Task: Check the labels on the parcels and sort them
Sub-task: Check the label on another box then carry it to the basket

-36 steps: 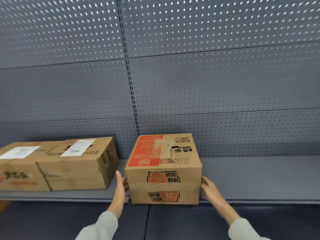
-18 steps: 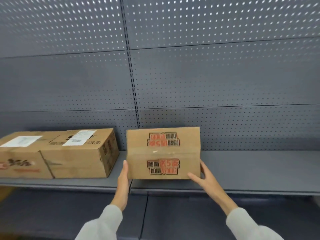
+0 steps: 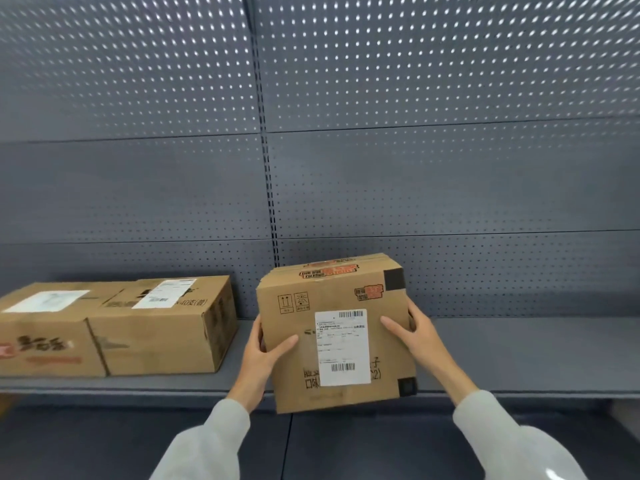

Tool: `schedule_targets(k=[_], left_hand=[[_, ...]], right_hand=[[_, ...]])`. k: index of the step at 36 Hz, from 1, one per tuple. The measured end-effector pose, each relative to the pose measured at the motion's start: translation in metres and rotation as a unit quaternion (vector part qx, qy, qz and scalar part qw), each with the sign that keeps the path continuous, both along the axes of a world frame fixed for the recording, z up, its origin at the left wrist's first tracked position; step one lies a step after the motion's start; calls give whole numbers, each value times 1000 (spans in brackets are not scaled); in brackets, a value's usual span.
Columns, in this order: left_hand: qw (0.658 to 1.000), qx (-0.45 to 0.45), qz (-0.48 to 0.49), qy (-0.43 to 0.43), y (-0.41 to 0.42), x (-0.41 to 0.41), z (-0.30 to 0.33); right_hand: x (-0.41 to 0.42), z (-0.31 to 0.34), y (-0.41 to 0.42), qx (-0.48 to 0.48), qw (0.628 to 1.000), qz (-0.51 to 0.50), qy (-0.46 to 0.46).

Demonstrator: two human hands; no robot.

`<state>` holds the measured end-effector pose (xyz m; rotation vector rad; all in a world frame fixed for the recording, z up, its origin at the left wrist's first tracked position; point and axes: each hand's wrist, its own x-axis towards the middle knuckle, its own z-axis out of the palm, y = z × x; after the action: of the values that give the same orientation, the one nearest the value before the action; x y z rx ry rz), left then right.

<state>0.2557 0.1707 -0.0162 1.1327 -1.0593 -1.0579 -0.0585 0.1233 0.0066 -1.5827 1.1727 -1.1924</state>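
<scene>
- Tilted forward since the earlier frame, the parcel (image 3: 336,337) now shows its white shipping label (image 3: 342,348), lower centre, at the shelf (image 3: 519,355) edge.
- Left hand (image 3: 262,355) and right hand (image 3: 417,336) grip its sides, thumbs across the front.
- Label readable; sorting presumably follows.
- Two boxes (image 3: 114,327) rest lower left.

One head-worn view, wide-angle, facing forward and slightly down at shelf (image 3: 519,355) and perforated back wall (image 3: 415,168); close, arm's reach; sleeves enter from bottom edge.

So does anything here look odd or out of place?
Only mildly: the held box, gripped by the left hand and right hand, is tilted, its label facing the camera. The two shelf boxes sit squarely, labels up.
</scene>
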Motion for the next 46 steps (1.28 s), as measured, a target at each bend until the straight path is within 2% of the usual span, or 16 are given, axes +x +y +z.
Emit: schedule_targets(k=[12,18,23,28,34,46], left_hand=[[996,20,-2,-91,-5,-6,-17],[994,64,-5,-83,12,-11,-53],[992,95,11,-76,19,-15,-75],[992,93,45,-77,24,-11,-73],[995,47,73,-47,41,-6,-49],[988,40,146,-40,112,39,3]], right_hand=[[-9,-43,3,63,998,-15,-14],[-20,-83,14,111,994,-4,16],[-18,-96,15,103,994,-25,31],[-13,-87,14,70,995,-66,9],[11,-49,20,21,995,-94,-39],[69,23,53,-2,999,-30,-17]])
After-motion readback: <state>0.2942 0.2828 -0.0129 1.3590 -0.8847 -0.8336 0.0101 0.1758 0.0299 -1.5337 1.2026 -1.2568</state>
